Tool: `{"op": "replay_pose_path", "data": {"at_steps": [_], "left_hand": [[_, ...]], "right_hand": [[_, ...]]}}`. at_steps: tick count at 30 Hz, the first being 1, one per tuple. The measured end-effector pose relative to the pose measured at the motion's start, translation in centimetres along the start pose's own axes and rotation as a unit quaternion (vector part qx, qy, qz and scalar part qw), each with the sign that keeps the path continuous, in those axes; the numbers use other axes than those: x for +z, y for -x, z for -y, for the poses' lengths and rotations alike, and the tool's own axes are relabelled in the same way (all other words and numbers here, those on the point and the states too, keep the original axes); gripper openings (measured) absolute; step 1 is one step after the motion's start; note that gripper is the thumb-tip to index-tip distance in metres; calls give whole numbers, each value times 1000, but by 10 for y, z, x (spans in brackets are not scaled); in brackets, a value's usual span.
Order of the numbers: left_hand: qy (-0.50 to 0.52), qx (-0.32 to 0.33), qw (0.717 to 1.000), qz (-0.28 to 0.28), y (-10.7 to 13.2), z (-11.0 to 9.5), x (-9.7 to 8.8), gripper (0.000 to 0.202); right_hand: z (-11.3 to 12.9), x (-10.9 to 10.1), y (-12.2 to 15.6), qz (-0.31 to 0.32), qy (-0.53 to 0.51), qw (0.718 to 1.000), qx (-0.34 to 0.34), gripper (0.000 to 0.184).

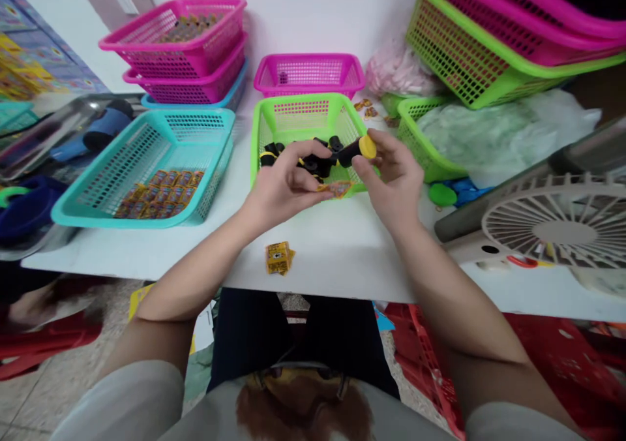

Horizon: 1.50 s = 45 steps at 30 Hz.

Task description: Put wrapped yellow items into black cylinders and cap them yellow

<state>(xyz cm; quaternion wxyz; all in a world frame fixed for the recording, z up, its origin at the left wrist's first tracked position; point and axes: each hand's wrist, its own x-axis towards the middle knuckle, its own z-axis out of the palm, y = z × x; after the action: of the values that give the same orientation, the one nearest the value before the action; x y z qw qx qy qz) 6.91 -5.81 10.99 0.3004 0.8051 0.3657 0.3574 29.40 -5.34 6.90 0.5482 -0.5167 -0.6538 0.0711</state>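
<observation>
My left hand is closed, pinching a small orange-and-yellow printed label between thumb and finger. My right hand grips a small black cylinder with a yellow cap by its capped end. The cylinder slants, its black end toward my left hand, close above the label. Behind both hands stands a lime green basket with several similar black cylinders inside, partly hidden by my fingers. On the white table, nearer me, lies a small pile of yellow printed labels.
Left stands a turquoise basket with rows of wrapped, orange-labelled pieces. Pink baskets are stacked behind it; another pink basket is at the back. To the right are a green basket of plastic bags and a fan.
</observation>
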Motion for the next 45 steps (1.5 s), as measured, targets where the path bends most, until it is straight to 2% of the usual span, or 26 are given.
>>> {"op": "replay_pose_path", "data": {"at_steps": [2, 4, 10, 12, 18, 21, 25, 31, 34, 37, 40, 42, 45], "left_hand": [[13, 35, 998, 41, 2, 17, 9, 63], [1, 85, 994, 61, 7, 31, 13, 56], [-48, 223, 973, 33, 12, 47, 16, 33], [-55, 225, 973, 21, 11, 48, 18, 33], [-36, 156, 987, 28, 15, 44, 19, 46], [-52, 160, 985, 26, 16, 40, 14, 50], [-80, 189, 979, -3, 15, 48, 13, 54], [-70, 328, 941, -31, 10, 66, 16, 70], [-96, 359, 926, -67, 8, 68, 16, 60], [-110, 360, 922, -89, 9, 71, 21, 53], [-69, 341, 931, -108, 11, 73, 25, 50], [-24, 299, 947, -115, 12, 71, 27, 50], [58, 214, 968, -119, 11, 63, 28, 68]], "right_hand": [[-1, 2, -1, -5, -73, 997, -4, 44], [1, 2, -1, -10, -134, 991, -10, 43], [17, -1, 13, 37, -146, 989, -5, 41], [20, -2, 18, 52, -157, 986, -17, 42], [24, -6, 21, 64, -132, 989, -33, 37], [24, -6, 20, 61, -101, 993, -28, 35], [24, -3, 21, 48, -105, 993, 4, 41], [24, 0, 22, 50, -206, 977, 32, 36], [21, 1, 20, 52, -217, 974, 49, 34], [21, 1, 19, 59, -212, 974, 61, 35], [25, 1, 19, 56, -195, 977, 61, 34], [28, 2, 20, 46, -176, 982, 53, 32], [31, 3, 22, 38, -161, 986, 30, 30]]}}
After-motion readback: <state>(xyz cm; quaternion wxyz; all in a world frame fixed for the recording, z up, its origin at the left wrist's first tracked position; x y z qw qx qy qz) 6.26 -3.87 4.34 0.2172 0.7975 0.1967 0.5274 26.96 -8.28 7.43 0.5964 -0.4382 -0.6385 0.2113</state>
